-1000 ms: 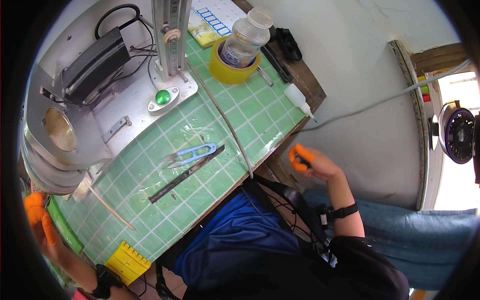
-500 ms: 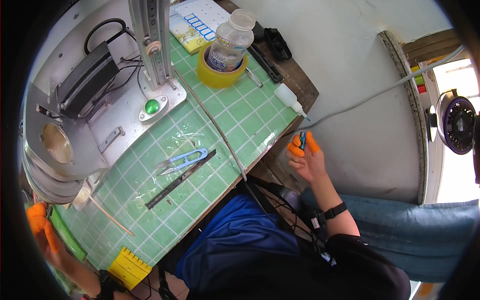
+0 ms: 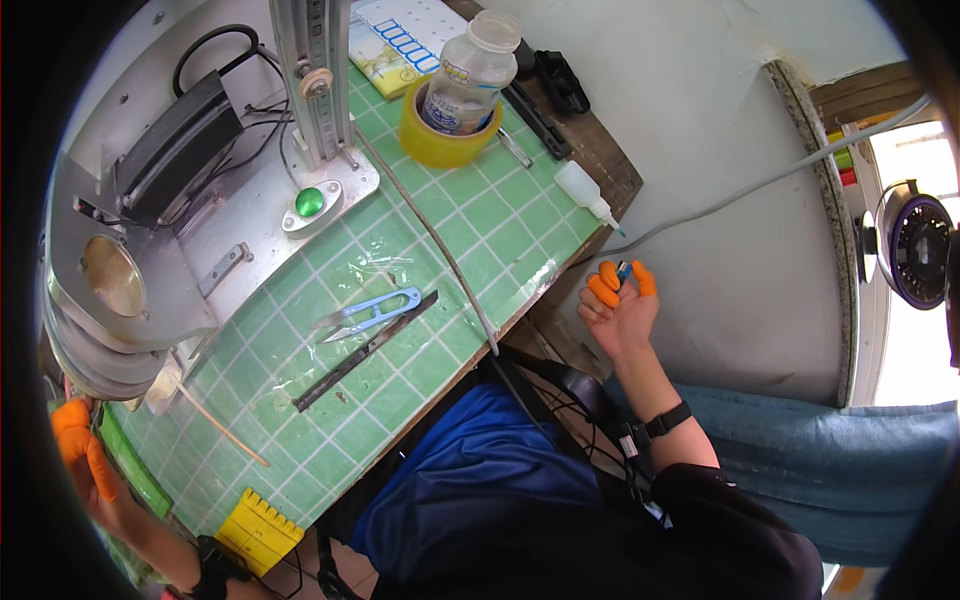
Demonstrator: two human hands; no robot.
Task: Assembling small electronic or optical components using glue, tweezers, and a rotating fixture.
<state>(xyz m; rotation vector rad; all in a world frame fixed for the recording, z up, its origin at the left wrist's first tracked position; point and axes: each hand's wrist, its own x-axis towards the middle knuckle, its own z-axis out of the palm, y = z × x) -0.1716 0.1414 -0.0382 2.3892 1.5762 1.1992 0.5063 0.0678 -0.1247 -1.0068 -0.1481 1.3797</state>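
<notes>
Small blue piece point(image 3: 624, 270), right grip point(image 3: 622, 308)

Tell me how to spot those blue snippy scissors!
Start at the green checked tabletop. In front of the big silver machine lies a long dark strip. Right beside it are the snips: pale blue handles and pointed blades, unlike that plain straight strip.

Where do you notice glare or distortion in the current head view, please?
Head view: the opening at right is largely blown out; glints streak the green tabletop; the wall trim looks bowed; the left hand sits by the picture's blackened rim; the right hand holds an object too small to identify.
</notes>
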